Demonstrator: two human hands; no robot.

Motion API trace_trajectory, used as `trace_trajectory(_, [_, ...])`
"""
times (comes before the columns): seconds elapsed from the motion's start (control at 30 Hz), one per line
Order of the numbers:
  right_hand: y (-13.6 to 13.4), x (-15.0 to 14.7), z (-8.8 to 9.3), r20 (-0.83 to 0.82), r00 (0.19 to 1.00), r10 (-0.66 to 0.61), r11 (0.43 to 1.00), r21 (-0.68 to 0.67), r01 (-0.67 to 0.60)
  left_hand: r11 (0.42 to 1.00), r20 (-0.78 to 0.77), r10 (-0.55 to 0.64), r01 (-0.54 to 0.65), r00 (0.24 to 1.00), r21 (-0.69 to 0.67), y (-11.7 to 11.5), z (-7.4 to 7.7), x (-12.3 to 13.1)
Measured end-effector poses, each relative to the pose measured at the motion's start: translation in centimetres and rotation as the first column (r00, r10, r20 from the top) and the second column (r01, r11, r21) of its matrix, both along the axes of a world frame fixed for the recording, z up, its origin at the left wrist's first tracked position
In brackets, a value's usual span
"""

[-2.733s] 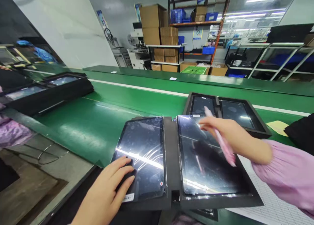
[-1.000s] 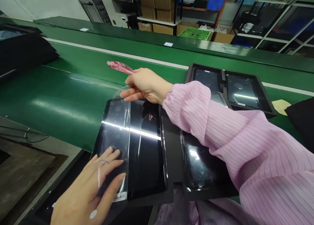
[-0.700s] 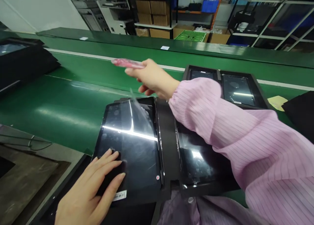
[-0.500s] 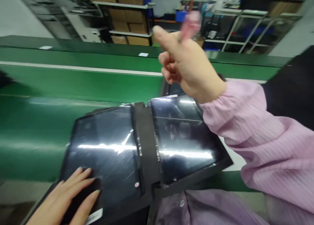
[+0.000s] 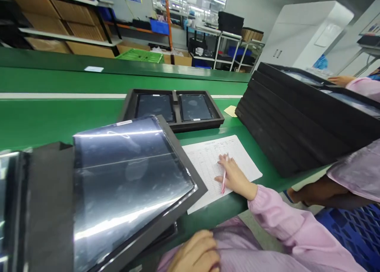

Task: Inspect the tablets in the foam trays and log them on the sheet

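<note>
My right hand (image 5: 234, 177) rests on a printed sheet of paper (image 5: 246, 161) with a table of rows. A pink pen (image 5: 223, 181) is held between its thumb and fingers, slanting across the page. Down at the bottom edge, against my purple clothing, my left hand (image 5: 196, 254) has its fingers curled in; I see nothing in them. To the left of the paper, a large glossy dark screen panel (image 5: 127, 177) lies tilted in a black foam tray (image 5: 190, 181). Part of another panel (image 5: 7, 208) shows at the left edge.
Behind the paper, a black tray (image 5: 175, 105) holds two dark panels on the green bench (image 5: 59, 113). A tall stack of black trays (image 5: 297, 121) leans at the right. Beyond it is another person's hand (image 5: 341, 80). A blue crate (image 5: 353, 232) stands at lower right.
The view has swung right. My right hand has come down from the air onto the paper with the pen. My left hand has left the panel and is now by my clothing.
</note>
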State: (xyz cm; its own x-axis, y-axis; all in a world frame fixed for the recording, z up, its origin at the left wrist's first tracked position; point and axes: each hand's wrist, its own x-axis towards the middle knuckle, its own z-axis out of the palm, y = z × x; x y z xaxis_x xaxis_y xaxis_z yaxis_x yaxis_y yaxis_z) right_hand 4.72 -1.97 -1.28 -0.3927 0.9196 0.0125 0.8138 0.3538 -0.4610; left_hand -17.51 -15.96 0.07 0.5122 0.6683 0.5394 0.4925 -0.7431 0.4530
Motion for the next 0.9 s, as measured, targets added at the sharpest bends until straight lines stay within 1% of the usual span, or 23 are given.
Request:
trace_trajectory(0.03, [-0.1,0.6,-0.7,0.045,0.998,0.046,0.999,0.006,-0.046,0.999,-0.044,0.016,-0.014,0.999,0.036,0.4,-0.6,1.2])
trace_trajectory(0.07, [0.0,1.3,-1.0,0.072,0.994,0.079,0.997,0.005,-0.080,0.996,-0.095,0.068,-0.062,0.993,0.072,0.8,-1.2,2.1])
trace_trajectory(0.13, [0.4,2.9,-1.2,0.087,0.990,0.114,0.993,0.000,-0.114,0.970,-0.190,0.227,-0.203,0.955,0.137,1.3,-2.6,3.5])
trace_trajectory(0.17, [0.7,3.9,-1.1,0.088,0.988,0.130,0.991,0.003,-0.131,0.956,-0.232,0.282,-0.250,0.931,0.156,1.5,-3.3,3.9])
trace_trajectory(0.2, [1.0,5.0,-1.0,0.087,0.986,0.145,0.989,0.010,-0.147,0.947,-0.282,0.312,-0.274,0.907,0.165,1.7,-3.9,4.3])
trace_trajectory(0.3, [1.8,8.2,-0.9,0.037,0.979,0.201,0.978,0.049,-0.203,0.946,-0.421,0.324,-0.274,0.847,0.174,2.2,-5.0,5.1])
trace_trajectory(0.37, [2.1,9.7,-0.7,-0.061,0.973,0.223,0.973,0.076,-0.218,0.947,-0.440,0.321,-0.276,0.838,0.165,2.6,-5.0,5.7])
trace_trajectory(0.4, [2.1,10.0,-0.5,-0.131,0.970,0.207,0.977,0.084,-0.197,0.944,-0.425,0.328,-0.288,0.843,0.158,2.8,-4.9,6.1])
trace_trajectory(0.47, [2.1,9.7,0.3,-0.301,0.944,0.133,0.991,0.074,-0.115,0.941,-0.382,0.339,-0.312,0.859,0.133,3.2,-4.6,6.7])
trace_trajectory(0.5, [2.0,9.0,0.9,-0.398,0.913,0.091,0.996,0.058,-0.074,0.940,-0.363,0.341,-0.319,0.867,0.120,3.4,-4.5,7.0])
trace_trajectory(0.53, [2.0,8.1,1.5,-0.488,0.871,0.050,0.999,0.020,-0.046,0.941,-0.345,0.338,-0.320,0.875,0.110,3.5,-4.4,7.2])
trace_trajectory(0.6, [2.0,5.9,2.8,-0.618,0.786,-0.036,0.991,-0.123,-0.051,0.940,-0.297,0.340,-0.333,0.892,0.077,3.6,-4.4,7.6])
trace_trajectory(0.63, [2.1,4.7,3.4,-0.652,0.753,-0.092,0.973,-0.218,-0.070,0.937,-0.267,0.345,-0.344,0.900,0.052,3.5,-4.5,7.7])
trace_trajectory(0.67, [2.3,3.6,3.9,-0.670,0.726,-0.155,0.943,-0.319,-0.093,0.936,-0.240,0.348,-0.353,0.906,0.023,3.4,-4.5,7.8])
trace_trajectory(0.7, [2.6,2.7,4.2,-0.678,0.703,-0.215,0.904,-0.410,-0.120,0.934,-0.221,0.347,-0.357,0.912,-0.008,3.3,-4.7,7.8])
trace_trajectory(0.73, [2.8,1.9,4.5,-0.690,0.674,-0.263,0.868,-0.474,-0.148,0.933,-0.209,0.343,-0.358,0.916,-0.037,3.1,-4.8,7.8])
trace_trajectory(0.77, [3.1,1.3,4.6,-0.710,0.641,-0.293,0.843,-0.507,-0.177,0.932,-0.209,0.337,-0.356,0.918,-0.062,3.0,-4.9,7.8])
trace_trajectory(0.8, [3.4,0.8,4.7,-0.735,0.607,-0.302,0.833,-0.513,-0.206,0.932,-0.221,0.329,-0.353,0.918,-0.080,2.8,-5.0,7.8])
trace_trajectory(0.83, [3.6,0.5,4.6,-0.758,0.580,-0.298,0.834,-0.502,-0.228,0.931,-0.238,0.323,-0.353,0.916,-0.097,2.8,-5.0,7.8])
trace_trajectory(0.9, [4.0,0.4,4.4,-0.794,0.541,-0.277,0.860,-0.456,-0.228,0.928,-0.274,0.313,-0.354,0.909,-0.114,2.8,-5.2,7.7])
